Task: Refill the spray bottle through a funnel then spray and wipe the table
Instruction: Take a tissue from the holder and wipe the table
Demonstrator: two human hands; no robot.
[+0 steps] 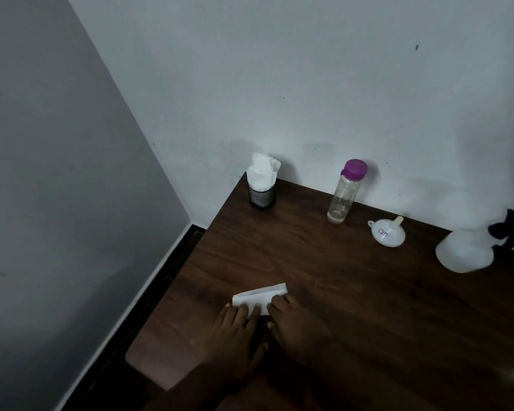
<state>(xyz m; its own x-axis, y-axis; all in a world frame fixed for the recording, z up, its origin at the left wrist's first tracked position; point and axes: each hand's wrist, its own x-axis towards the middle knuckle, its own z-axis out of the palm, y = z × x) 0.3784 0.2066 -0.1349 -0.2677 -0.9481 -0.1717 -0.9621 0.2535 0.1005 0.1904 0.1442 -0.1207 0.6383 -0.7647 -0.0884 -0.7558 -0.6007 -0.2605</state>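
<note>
A folded white tissue (258,295) lies on the dark wooden table (353,292) near its left edge. My left hand (235,330) rests flat on the tissue's near left part, fingers straight. My right hand (297,324) presses its right end with the fingertips. A white spray bottle (466,250) with a black trigger head lies at the right edge of view, blurred. The white funnel (387,232) lies on its side near the wall. A clear water bottle (346,192) with a purple cap stands upright by the wall.
A black mesh cup (261,195) stuffed with white tissues stands at the table's far left corner. White walls close in behind and to the left. The floor gap with dark skirting (166,262) runs along the table's left edge.
</note>
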